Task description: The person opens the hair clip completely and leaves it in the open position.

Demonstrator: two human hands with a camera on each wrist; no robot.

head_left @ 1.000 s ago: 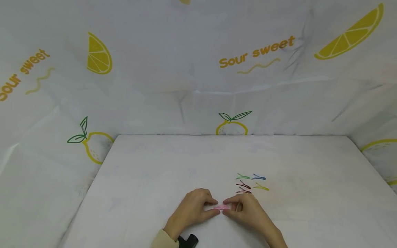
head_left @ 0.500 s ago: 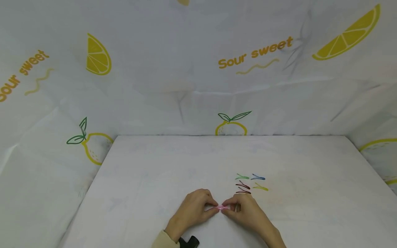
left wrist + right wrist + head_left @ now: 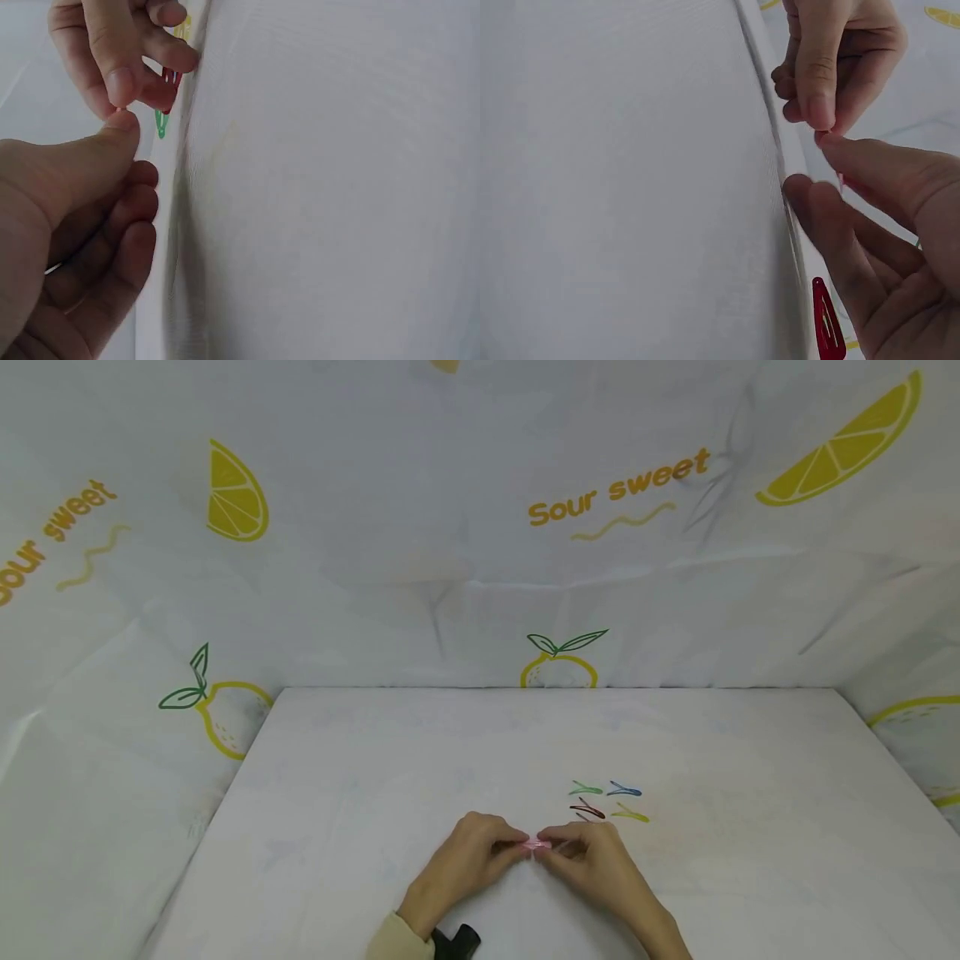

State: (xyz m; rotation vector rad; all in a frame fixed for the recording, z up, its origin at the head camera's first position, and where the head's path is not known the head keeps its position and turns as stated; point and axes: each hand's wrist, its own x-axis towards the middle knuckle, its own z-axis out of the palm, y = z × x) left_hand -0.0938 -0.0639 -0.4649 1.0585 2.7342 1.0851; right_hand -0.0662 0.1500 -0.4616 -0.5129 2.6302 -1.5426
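Note:
A small pink hair clip (image 3: 537, 844) is pinched at its left end between the thumb and forefinger of my left hand (image 3: 467, 857). My right hand (image 3: 597, 862) pinches the same clip from the right. In both wrist views the fingertips hide nearly all of it. Just beyond my right hand lie several snap hair clips: a green clip (image 3: 587, 789), a blue clip (image 3: 626, 791), a yellow clip (image 3: 630, 813) and a dark red clip (image 3: 589, 810). Another dark red clip is mostly covered by my right hand. The right wrist view shows a red clip (image 3: 827, 322) close by.
The loose clips lie on a white-covered table (image 3: 360, 777). A white sheet (image 3: 390, 527) printed with lemons and lettering stands behind it and at both sides. A black object (image 3: 459, 941) sits at my left wrist, beside the beige sleeve (image 3: 399, 938).
Both hands have shifted slightly up in the head view, away from me, carrying the pink hair clip. My right hand now covers most of the nearer dark red clip. The other clips lie still.

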